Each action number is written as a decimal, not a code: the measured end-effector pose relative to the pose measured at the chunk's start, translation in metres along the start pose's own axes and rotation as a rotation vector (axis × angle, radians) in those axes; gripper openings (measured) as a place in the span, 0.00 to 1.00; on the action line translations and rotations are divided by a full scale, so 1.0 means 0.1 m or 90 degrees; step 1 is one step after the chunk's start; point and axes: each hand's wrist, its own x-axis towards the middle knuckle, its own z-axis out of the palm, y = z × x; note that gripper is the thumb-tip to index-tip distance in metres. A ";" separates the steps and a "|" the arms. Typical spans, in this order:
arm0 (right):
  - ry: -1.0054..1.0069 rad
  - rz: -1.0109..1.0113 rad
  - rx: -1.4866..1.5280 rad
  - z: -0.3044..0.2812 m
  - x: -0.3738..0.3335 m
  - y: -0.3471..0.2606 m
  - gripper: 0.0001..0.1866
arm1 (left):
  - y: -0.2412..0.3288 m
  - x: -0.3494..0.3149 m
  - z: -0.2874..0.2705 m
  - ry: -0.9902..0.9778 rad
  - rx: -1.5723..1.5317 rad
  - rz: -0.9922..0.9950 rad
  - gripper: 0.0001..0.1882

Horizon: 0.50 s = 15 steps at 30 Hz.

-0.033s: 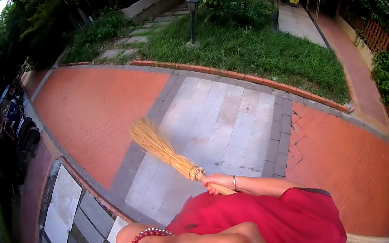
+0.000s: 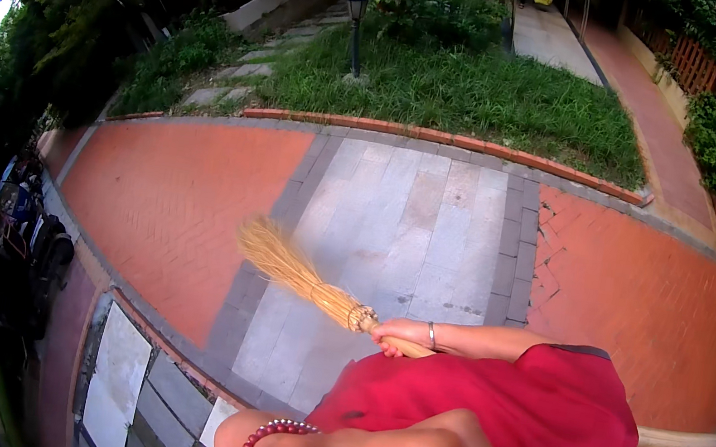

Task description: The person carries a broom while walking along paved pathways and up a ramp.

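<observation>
My right hand (image 2: 405, 333) is clenched around the straw broom (image 2: 305, 276) just behind its binding; bristles slant up-left from it over the grey paving strip (image 2: 413, 222). Can't tell what my left hand's grip is doing.

straw broom (image 2: 300, 275) | pale yellow bristles fanned, bound near the wooden handle | tilted, head pointing up-left over grey paving | gripped at the handle by the right hand (image 2: 402, 332), handle running back to lower right
</observation>
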 end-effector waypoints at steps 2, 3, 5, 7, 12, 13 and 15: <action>0.015 0.015 -0.054 0.06 0.25 -0.20 0.09 | 0.22 0.07 -0.12 0.145 0.037 -0.021 0.06; 0.017 0.015 -0.049 0.08 0.37 -0.30 0.09 | 0.31 0.13 -0.24 0.195 0.048 -0.030 0.06; 0.036 0.030 -0.127 0.19 0.65 -0.51 0.09 | 0.51 0.29 -0.63 0.109 0.019 0.008 0.05; 0.037 0.040 -0.148 0.28 0.91 -0.77 0.09 | 0.73 0.44 -0.99 0.064 0.003 0.000 0.05; -0.018 0.064 -0.243 0.22 1.97 -1.65 0.11 | 1.19 1.04 -2.07 0.036 0.002 -0.054 0.06; -0.026 0.056 -0.241 0.31 2.18 -1.86 0.10 | 1.27 1.15 -2.24 0.061 0.081 0.012 0.08; -0.037 0.062 -0.256 0.41 2.54 -2.36 0.10 | 1.48 1.38 -2.68 0.089 0.170 0.083 0.10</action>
